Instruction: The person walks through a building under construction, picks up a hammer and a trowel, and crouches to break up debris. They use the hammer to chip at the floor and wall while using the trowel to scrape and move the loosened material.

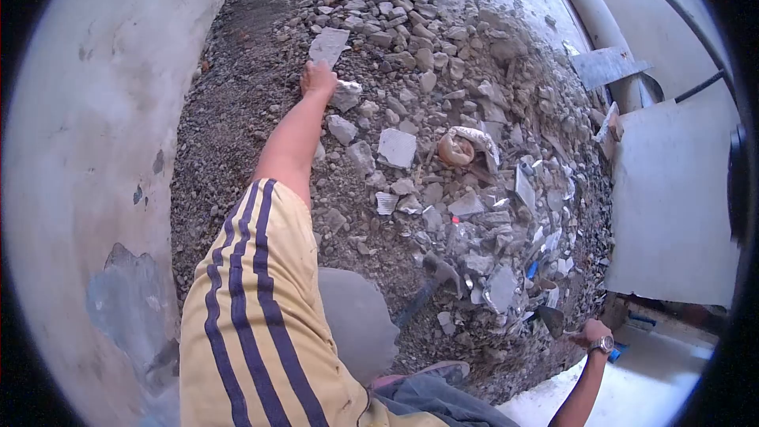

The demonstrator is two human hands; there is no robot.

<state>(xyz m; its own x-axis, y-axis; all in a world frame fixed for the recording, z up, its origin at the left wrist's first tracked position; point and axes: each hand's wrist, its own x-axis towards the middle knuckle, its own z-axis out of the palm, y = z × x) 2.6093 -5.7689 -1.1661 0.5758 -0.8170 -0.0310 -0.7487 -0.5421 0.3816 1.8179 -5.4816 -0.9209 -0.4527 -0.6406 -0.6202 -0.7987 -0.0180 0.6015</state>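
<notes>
My left hand [319, 79] reaches far forward, its fingers closed on the near edge of a flat, pale grey broken slab [328, 46]. A rough whitish chunk of rubble [346, 96] lies just beside that hand. At lower right, my right hand [593, 333], with a watch [606, 343] on the wrist, is closed round the handle of a trowel. The dark trowel blade [549, 319] points left over the debris. The handle is mostly hidden by my fingers.
Stones and broken rubble [395, 146] cover the ground. A round brownish object [456, 149] lies among them. A plastered wall [95, 126] rises at left; a pipe [594, 8], a metal sheet [609, 67] and a pale panel [672, 205] stand at right.
</notes>
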